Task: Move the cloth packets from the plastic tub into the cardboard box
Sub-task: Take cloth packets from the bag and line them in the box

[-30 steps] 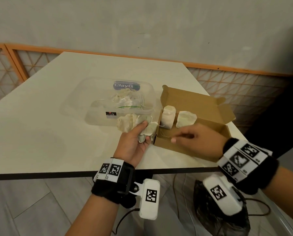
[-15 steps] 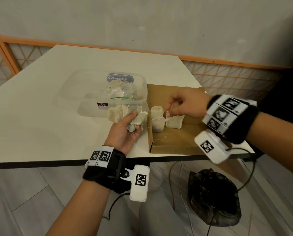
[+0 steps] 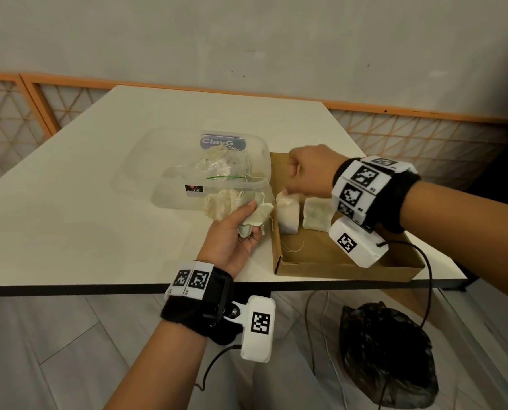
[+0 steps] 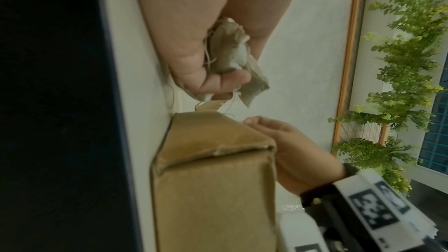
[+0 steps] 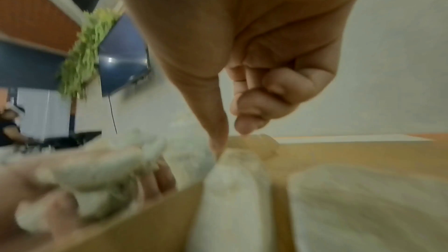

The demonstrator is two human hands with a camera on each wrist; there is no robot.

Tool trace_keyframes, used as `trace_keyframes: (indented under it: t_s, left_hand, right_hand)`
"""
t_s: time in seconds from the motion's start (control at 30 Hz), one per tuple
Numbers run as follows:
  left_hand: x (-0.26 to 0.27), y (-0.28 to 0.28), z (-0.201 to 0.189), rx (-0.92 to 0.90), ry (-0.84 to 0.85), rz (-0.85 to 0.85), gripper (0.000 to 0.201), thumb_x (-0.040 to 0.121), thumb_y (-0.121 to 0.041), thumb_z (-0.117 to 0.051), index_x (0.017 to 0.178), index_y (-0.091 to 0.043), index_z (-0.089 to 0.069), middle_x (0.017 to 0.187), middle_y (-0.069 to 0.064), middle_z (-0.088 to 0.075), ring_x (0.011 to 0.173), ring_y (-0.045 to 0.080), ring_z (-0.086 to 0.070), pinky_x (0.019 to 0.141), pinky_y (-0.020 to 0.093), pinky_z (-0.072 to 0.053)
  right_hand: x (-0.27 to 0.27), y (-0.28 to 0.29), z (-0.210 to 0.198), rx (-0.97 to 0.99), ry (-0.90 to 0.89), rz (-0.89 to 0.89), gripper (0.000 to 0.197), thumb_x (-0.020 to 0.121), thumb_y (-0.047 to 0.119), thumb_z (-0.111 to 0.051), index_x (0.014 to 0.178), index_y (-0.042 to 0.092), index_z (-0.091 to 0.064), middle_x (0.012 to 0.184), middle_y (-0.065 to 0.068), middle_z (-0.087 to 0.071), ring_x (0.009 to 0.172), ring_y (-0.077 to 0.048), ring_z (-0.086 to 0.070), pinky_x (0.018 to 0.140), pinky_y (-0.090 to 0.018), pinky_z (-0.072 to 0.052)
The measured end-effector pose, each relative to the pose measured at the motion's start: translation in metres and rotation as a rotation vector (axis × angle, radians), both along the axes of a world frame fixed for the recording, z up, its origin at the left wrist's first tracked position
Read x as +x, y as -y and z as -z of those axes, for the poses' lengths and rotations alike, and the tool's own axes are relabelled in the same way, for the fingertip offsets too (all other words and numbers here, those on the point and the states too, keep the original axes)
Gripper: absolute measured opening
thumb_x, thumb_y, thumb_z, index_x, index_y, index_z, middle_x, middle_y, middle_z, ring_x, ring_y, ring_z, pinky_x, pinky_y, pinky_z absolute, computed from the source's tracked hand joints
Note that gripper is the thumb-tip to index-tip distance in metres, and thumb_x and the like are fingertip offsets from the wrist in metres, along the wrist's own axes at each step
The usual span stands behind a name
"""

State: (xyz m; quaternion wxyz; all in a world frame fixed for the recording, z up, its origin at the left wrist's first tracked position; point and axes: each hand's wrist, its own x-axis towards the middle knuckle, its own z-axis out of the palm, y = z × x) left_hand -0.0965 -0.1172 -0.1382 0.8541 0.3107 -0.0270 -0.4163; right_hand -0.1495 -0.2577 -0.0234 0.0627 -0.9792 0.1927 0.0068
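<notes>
1. Two cloth packets stand upright side by side in the cardboard box [image 3: 329, 258], at its far left corner: a taller one [image 3: 288, 213] beside the left wall and a shorter one [image 3: 317, 214] just to its right.
2. More packets remain in the clear plastic tub [image 3: 255, 161], which sits at ten o'clock from the box, close against it. I judge the job well short of half done.
3. My left hand [image 3: 232, 238] rests palm up at the table's near edge, at nine o'clock from the box, fingers curled round a small bunch of packets [image 3: 252, 220].
4. My right hand [image 3: 311, 170] reaches across above the box, knuckles up. Thumb and forefinger meet at the taller packet's top; whether they pinch it I cannot tell.
</notes>
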Motion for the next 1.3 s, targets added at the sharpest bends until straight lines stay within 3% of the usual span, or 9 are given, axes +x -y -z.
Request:
trace_keyframes:
  t_s: [0.1,0.23,0.4,0.57,0.7,0.8,1.0,1.13,1.3]
  left_hand:
    - [0.000,0.000,0.002,-0.018,0.018,0.010,0.029,0.079,-0.006,-0.063,0.107,-0.006,-0.058,0.087,0.006,-0.063,0.066,0.009,-0.064,0.047,0.015,-0.047]
    - [-0.003,0.000,0.001,-0.040,0.087,0.033,0.023,0.076,-0.008,-0.062,0.098,-0.008,-0.062,0.080,0.003,-0.067,0.070,0.008,-0.064,0.051,0.014,-0.048]
    - [-0.001,-0.004,-0.003,-0.113,0.016,0.060,0.017,0.085,-0.002,-0.047,0.088,-0.005,-0.064,0.077,0.005,-0.065,0.071,0.012,-0.062,0.054,0.017,-0.050]
    - [-0.005,-0.004,-0.003,-0.067,0.089,0.082,0.047,0.071,0.001,-0.062,0.117,0.008,-0.055,0.103,0.018,-0.065,0.090,0.023,-0.066,0.068,0.025,-0.057]
    - [-0.004,-0.003,-0.003,-0.048,0.050,0.021,0.042,0.078,0.004,-0.060,0.119,0.006,-0.052,0.097,0.017,-0.064,0.078,0.019,-0.067,0.057,0.019,-0.054]
    - [-0.003,-0.002,-0.002,-0.058,-0.005,-0.016,0.040,0.088,0.003,-0.052,0.127,0.005,-0.050,0.099,0.014,-0.065,0.074,0.015,-0.068,0.050,0.018,-0.051]
    - [-0.004,-0.002,-0.003,-0.073,0.038,0.003,0.042,0.089,0.005,-0.050,0.130,0.002,-0.049,0.101,0.010,-0.066,0.078,0.014,-0.069,0.053,0.019,-0.052]
    - [-0.005,-0.002,-0.004,-0.060,0.076,0.000,0.035,0.088,0.007,-0.050,0.122,-0.002,-0.053,0.099,0.010,-0.066,0.084,0.017,-0.067,0.055,0.020,-0.053]
    - [-0.005,-0.002,-0.005,-0.049,0.085,0.004,0.030,0.087,0.007,-0.050,0.116,-0.001,-0.055,0.093,0.010,-0.068,0.081,0.018,-0.069,0.055,0.021,-0.054]
  right_hand:
    - [-0.004,-0.014,-0.012,0.205,0.205,-0.127,0.024,0.078,0.035,-0.070,0.091,0.019,-0.058,0.077,0.009,-0.054,0.068,-0.007,-0.049,0.064,-0.018,-0.039]
    - [0.000,-0.035,-0.004,0.213,0.005,-0.240,0.037,0.076,0.034,-0.073,0.108,0.024,-0.057,0.091,0.011,-0.058,0.073,-0.004,-0.052,0.071,-0.021,-0.043]
    - [0.006,-0.035,0.007,0.321,0.040,-0.203,0.029,0.076,0.021,-0.074,0.103,0.016,-0.063,0.078,0.006,-0.057,0.064,-0.005,-0.050,0.064,-0.020,-0.040]
    - [0.001,-0.019,0.005,0.475,0.171,-0.032,0.016,0.078,0.016,-0.072,0.092,0.012,-0.064,0.070,0.002,-0.061,0.058,-0.007,-0.057,0.056,-0.019,-0.048]
    - [-0.007,-0.008,-0.002,0.935,0.286,0.139,0.013,0.081,-0.002,-0.065,0.079,0.008,-0.057,0.071,-0.009,-0.063,0.053,-0.010,-0.063,0.054,-0.018,-0.055]
    - [-0.013,-0.005,-0.002,1.095,0.251,0.172,0.024,0.082,-0.008,-0.060,0.097,0.010,-0.056,0.071,-0.011,-0.062,0.051,-0.012,-0.064,0.052,-0.021,-0.056]
    - [-0.014,-0.011,0.005,0.458,-0.010,-0.082,0.042,0.082,0.033,-0.067,0.119,0.024,-0.050,0.085,-0.004,-0.062,0.079,-0.020,-0.062,0.080,-0.038,-0.053]
    - [-0.010,-0.018,-0.003,0.215,0.017,-0.134,0.030,0.080,0.040,-0.067,0.103,0.022,-0.063,0.098,0.002,-0.061,0.095,-0.017,-0.057,0.085,-0.031,-0.046]
    - [-0.012,-0.014,-0.010,0.038,0.024,-0.223,0.020,0.080,0.042,-0.065,0.074,0.023,-0.067,0.083,0.003,-0.059,0.080,-0.014,-0.053,0.077,-0.032,-0.044]
